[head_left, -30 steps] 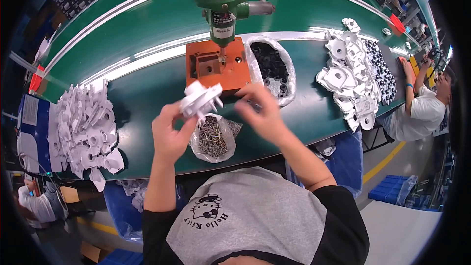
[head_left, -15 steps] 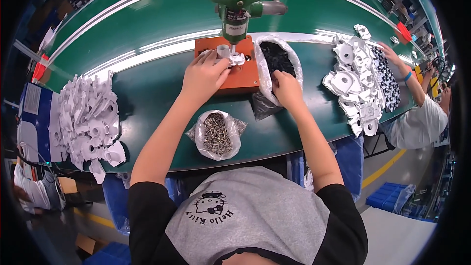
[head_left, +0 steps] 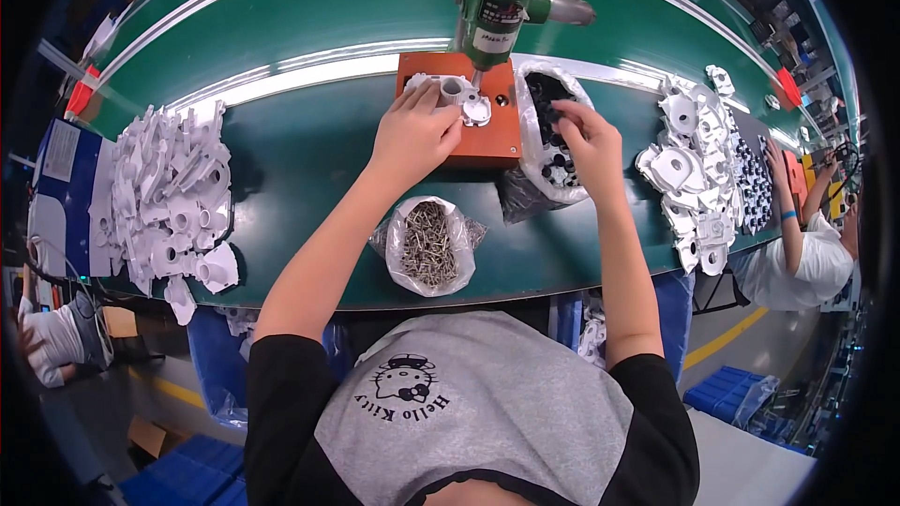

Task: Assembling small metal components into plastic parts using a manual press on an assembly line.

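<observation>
A white plastic part with a round tube rests on an orange block. My left hand is closed on its left side, pressing it against the block. Over the block hangs the shaft of a green press-like machine, its tip close to the part. My right hand is above a clear plastic bag of small black parts. Thumb and fingers pinch what looks like one small black part, mostly covered by the fingertips.
In front of the block stands a bag of screws. White plastic parts are heaped at the left beside a blue box. More white parts lie at the right, beside rows of black pieces and a co-worker's arm.
My right hand has lifted out of the black parts, its fingertips pinched. My left hand stays on the white part. The whole view has shifted slightly.
</observation>
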The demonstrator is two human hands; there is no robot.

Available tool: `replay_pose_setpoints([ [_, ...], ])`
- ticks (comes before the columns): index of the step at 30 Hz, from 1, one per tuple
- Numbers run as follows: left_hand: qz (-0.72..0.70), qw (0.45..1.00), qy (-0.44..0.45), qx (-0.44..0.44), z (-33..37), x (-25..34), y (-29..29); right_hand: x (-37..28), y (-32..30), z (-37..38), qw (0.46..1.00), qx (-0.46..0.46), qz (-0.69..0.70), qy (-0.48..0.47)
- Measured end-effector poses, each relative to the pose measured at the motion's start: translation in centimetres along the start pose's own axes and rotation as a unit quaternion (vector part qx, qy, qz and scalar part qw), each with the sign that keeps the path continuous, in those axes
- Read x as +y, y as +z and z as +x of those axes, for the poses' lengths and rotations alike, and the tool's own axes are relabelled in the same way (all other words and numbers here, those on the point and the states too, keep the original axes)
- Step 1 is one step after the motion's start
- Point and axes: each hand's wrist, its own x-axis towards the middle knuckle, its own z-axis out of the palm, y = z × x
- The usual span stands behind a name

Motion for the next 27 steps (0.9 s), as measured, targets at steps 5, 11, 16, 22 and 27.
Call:
replay_pose_setpoints([
  [5,-0.023,0.999,-0.021,0.014,-0.1,0.1,0.2,-1.4,4.6,2.6,0.996,0.019,-0.067,-0.053],
  [11,-0.018,0.999,-0.023,0.013,0.3,0.1,0.0,0.2,8.2,5.1,0.956,-0.018,-0.134,-0.261],
  [16,-0.010,0.999,-0.018,0.032,0.0,-0.2,0.2,0.5,8.0,4.6,0.961,-0.045,-0.092,-0.255],
  [22,-0.026,0.999,-0.035,0.021,-0.2,-0.1,0.2,0.5,7.6,4.5,0.944,-0.094,-0.156,-0.275],
  [27,-0.023,0.999,-0.037,0.032,-0.3,-0.1,0.3,0.0,6.7,3.1,0.908,-0.114,-0.249,-0.315],
])
